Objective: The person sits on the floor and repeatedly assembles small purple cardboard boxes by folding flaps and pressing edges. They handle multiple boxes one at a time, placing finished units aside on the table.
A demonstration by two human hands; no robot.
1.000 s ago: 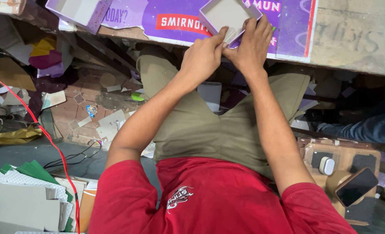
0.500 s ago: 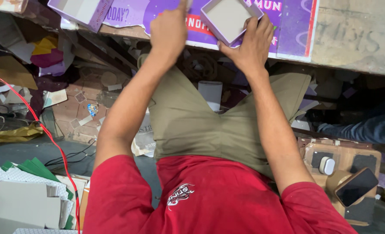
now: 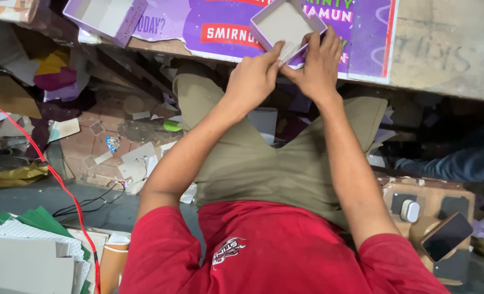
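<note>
A small open box [image 3: 284,24], purple outside and grey inside, sits tilted on a purple printed sheet [image 3: 228,27] on the worn bench edge. My left hand [image 3: 254,77] grips the box's near corner with thumb and fingers pinched on the wall. Beside it, my right hand [image 3: 316,66] holds the box's near right side, fingers spread along the wall. The two hands touch each other at the box's near corner. Below them are my olive trousers and red shirt.
A second open purple box [image 3: 103,16] lies on the bench at top left. Cardboard scraps litter the floor at left, and a red cable [image 3: 51,169] crosses it. Stacked grey and green sheets [image 3: 24,250] lie bottom left. A phone [image 3: 446,235] and another person's jeans-clad leg [image 3: 449,163] are right.
Half a second ago my left hand was off the box, reaching up over the purple sheet. It has come back to the box's near corner. The right hand kept its hold.
</note>
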